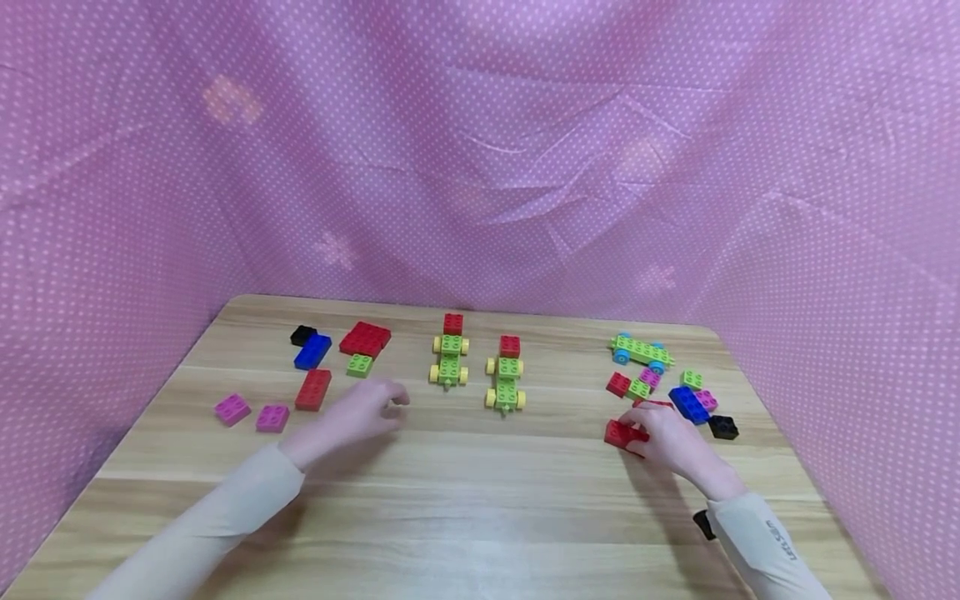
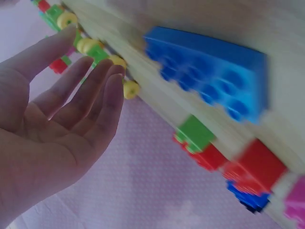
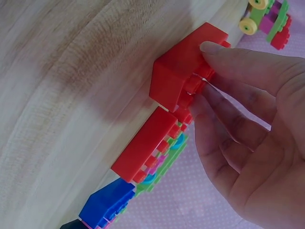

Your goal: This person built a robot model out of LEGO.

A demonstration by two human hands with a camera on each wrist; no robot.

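Two hands: over the tabletop (image 1: 480, 500)
Right hand (image 1: 675, 446): grip pinches red brick (image 1: 624, 434), near blue brick (image 1: 688, 404)
Left hand (image 1: 352, 417): grip open, empty, hovering beside red plate (image 1: 313, 389)

The table (image 1: 465, 500) is showing a pale wood grain with a smooth, slightly matt finish. The red brick (image 3: 183, 71) and the blue brick (image 2: 209, 76) are looking like hard plastic, smooth and a little glossy. The pink dotted curtain (image 1: 480, 150) is hanging as thin creased cloth, matt. The beige sleeve (image 1: 202, 525) is looking like soft knitted fabric.
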